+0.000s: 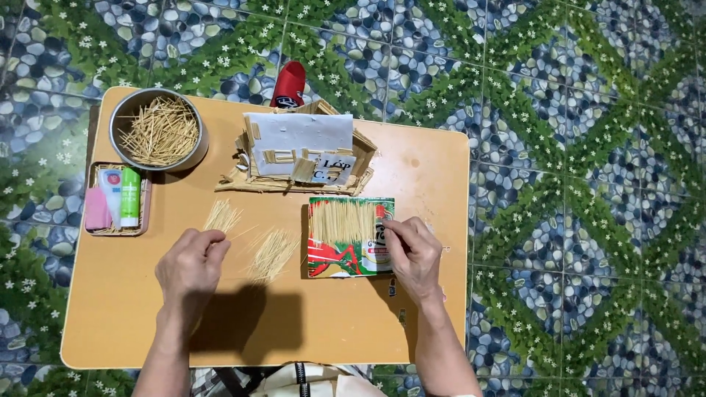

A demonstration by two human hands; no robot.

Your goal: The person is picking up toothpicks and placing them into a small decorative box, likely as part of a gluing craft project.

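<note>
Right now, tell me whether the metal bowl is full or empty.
Partly full: the bowl holds a loose heap of thin sticks that covers its bottom.

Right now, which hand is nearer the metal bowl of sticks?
Left. The left hand lies below the bowl, slightly right of it; the right hand rests on the printed sheet, far right.

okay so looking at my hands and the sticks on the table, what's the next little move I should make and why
Probably lift one stick from the loose pile with your left hand and carry it to the flat sheet. That hand's fingertips are already at the pile, your right hand steadies the sheet's edge, and a row of sticks covers only its upper part.
</note>
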